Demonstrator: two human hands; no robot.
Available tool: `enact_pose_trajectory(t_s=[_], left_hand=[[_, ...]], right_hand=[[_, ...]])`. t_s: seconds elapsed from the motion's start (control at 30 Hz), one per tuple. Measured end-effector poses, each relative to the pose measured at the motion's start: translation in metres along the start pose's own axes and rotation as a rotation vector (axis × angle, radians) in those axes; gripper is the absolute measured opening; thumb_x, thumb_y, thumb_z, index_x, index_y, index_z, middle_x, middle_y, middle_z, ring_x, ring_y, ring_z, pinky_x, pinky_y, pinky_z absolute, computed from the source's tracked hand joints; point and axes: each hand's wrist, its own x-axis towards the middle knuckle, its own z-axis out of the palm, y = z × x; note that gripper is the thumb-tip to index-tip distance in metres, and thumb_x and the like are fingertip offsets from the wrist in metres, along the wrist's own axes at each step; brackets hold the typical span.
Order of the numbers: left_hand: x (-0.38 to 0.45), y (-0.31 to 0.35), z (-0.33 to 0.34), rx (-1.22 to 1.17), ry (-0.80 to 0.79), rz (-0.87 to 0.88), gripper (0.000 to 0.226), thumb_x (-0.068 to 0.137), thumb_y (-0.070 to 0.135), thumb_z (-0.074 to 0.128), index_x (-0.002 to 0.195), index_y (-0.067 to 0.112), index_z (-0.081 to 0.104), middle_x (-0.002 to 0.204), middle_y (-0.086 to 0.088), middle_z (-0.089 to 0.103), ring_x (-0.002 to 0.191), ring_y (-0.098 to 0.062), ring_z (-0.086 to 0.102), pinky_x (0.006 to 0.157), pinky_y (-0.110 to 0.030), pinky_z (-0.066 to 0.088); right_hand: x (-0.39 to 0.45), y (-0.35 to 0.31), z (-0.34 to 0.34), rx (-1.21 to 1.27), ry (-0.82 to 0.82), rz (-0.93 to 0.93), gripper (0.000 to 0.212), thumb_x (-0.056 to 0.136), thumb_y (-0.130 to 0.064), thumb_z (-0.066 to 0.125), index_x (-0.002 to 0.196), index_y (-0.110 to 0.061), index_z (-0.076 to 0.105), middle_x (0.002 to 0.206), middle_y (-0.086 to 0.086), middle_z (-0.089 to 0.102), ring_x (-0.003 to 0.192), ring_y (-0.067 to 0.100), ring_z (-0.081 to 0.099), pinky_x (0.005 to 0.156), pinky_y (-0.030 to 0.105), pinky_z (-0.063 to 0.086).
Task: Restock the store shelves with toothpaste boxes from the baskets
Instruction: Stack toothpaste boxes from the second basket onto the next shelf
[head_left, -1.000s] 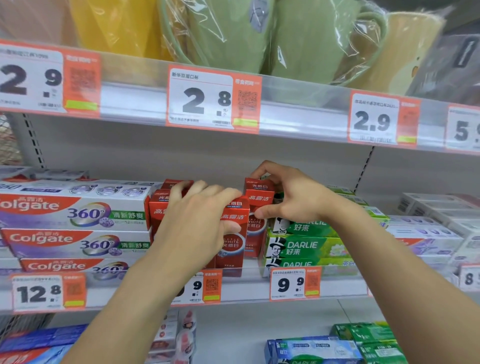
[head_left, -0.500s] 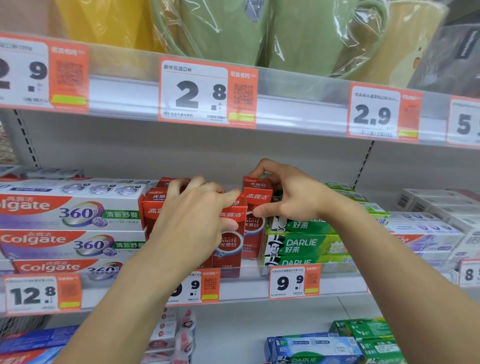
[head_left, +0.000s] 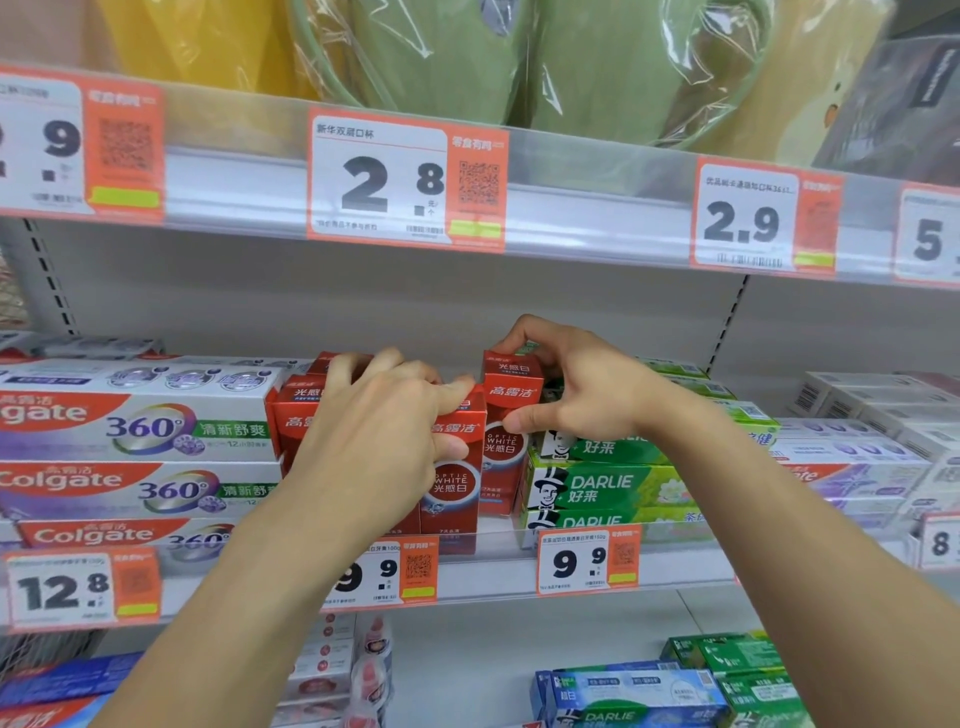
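- A person's two bare hands reach to the middle shelf (head_left: 483, 564) of a store rack, both working on a cluster of upright red cardboard toothpaste boxes (head_left: 453, 483) near the middle of its front edge.
- The left hand (head_left: 384, 441) lies over the front red boxes, fingers curled down across their tops and thumb pressed to the face of one, gripping it.
- The right hand (head_left: 582, 389) pinches a further upright red toothpaste box (head_left: 511, 387), fingers curled over its top and thumb against its right side; this box stands just behind and to the right of the others, its top higher.
- Touching the red boxes on the left is a stack of long white and purple Colgate 360 boxes (head_left: 140, 452) lying flat.
- Just beside them on the right are stacked green Darlie boxes (head_left: 602, 488).
- Orange and white price tags (head_left: 587, 561) line the shelf's front edge.
- On the shelf above stand green plastic-wrapped cups (head_left: 467, 57).
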Motion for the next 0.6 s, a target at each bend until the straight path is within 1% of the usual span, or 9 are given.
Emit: enact_pose_trajectory(t_s=[0.07, 0.13, 0.3, 0.5, 0.6], left_hand=[[0.000, 0.000, 0.000, 0.001, -0.003, 0.001, 0.059, 0.096, 0.051, 0.053, 0.150, 0.042, 0.033, 0.146, 0.013, 0.048, 0.134, -0.013, 0.031, 0.115, -0.037, 0.017], [0.001, 0.000, 0.000, 0.002, -0.004, 0.001, 0.059, 0.096, 0.050, 0.053, 0.150, 0.042, 0.033, 0.146, 0.013, 0.048, 0.134, -0.014, 0.031, 0.115, -0.037, 0.016], [0.001, -0.001, 0.001, 0.007, -0.007, 0.006, 0.059, 0.095, 0.051, 0.053, 0.150, 0.043, 0.033, 0.145, 0.014, 0.048, 0.133, -0.013, 0.032, 0.115, -0.036, 0.016], [0.000, -0.008, -0.001, -0.007, -0.020, -0.025, 0.057, 0.094, 0.049, 0.057, 0.148, 0.044, 0.038, 0.143, 0.013, 0.051, 0.132, -0.013, 0.034, 0.114, -0.037, 0.018], [0.000, -0.010, -0.003, 0.003, -0.035, -0.034, 0.059, 0.093, 0.051, 0.057, 0.148, 0.043, 0.038, 0.144, 0.013, 0.050, 0.135, -0.014, 0.034, 0.116, -0.039, 0.017]], right_hand=[[0.001, 0.001, 0.000, -0.002, 0.004, -0.001, 0.052, 0.078, -0.024, 0.085, 0.115, -0.034, 0.049, 0.108, -0.002, 0.071, 0.093, 0.014, 0.071, 0.079, 0.036, 0.062], [0.001, 0.001, 0.000, 0.005, 0.001, -0.003, 0.053, 0.077, -0.024, 0.085, 0.115, -0.034, 0.049, 0.108, -0.002, 0.071, 0.094, 0.014, 0.071, 0.084, 0.040, 0.061], [0.001, 0.001, 0.000, 0.015, -0.009, -0.004, 0.053, 0.078, -0.023, 0.085, 0.115, -0.033, 0.049, 0.108, -0.002, 0.071, 0.094, 0.014, 0.071, 0.084, 0.041, 0.061], [-0.001, 0.004, 0.001, 0.046, -0.018, -0.015, 0.050, 0.076, -0.021, 0.086, 0.111, -0.033, 0.051, 0.105, -0.003, 0.073, 0.092, 0.014, 0.072, 0.084, 0.041, 0.061], [-0.002, 0.005, 0.001, 0.038, -0.038, -0.025, 0.050, 0.073, -0.025, 0.088, 0.109, -0.033, 0.053, 0.101, -0.002, 0.074, 0.089, 0.016, 0.073, 0.081, 0.043, 0.061]])
